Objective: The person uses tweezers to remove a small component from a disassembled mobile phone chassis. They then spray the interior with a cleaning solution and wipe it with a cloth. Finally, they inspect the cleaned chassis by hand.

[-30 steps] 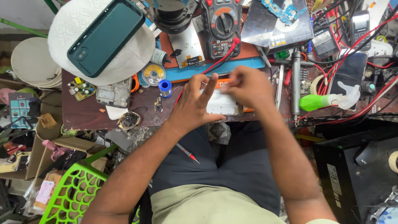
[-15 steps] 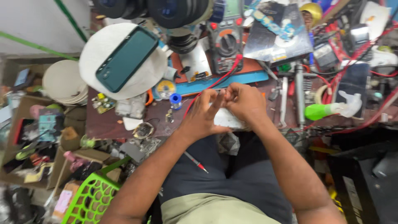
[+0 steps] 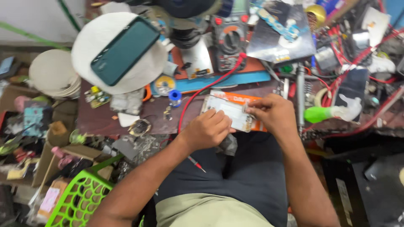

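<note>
At the workbench's (image 3: 105,120) left end a dark green phone (image 3: 125,50) lies tilted on a round white disc (image 3: 97,42). A small blue spool (image 3: 174,97) stands near the middle. At the front edge the left hand (image 3: 208,129), fingers curled, presses on a white opened phone body (image 3: 229,112) lying over an orange flat package (image 3: 240,101); the right hand (image 3: 271,112) pinches its right edge. Farther right lies a green-handled tool (image 3: 317,114)

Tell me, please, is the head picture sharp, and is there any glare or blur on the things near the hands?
Head view: light even, hands and opened phone fairly sharp; left hand and right hand cast only soft shadows; metal plate shows glare; edges slightly smeared.
</note>
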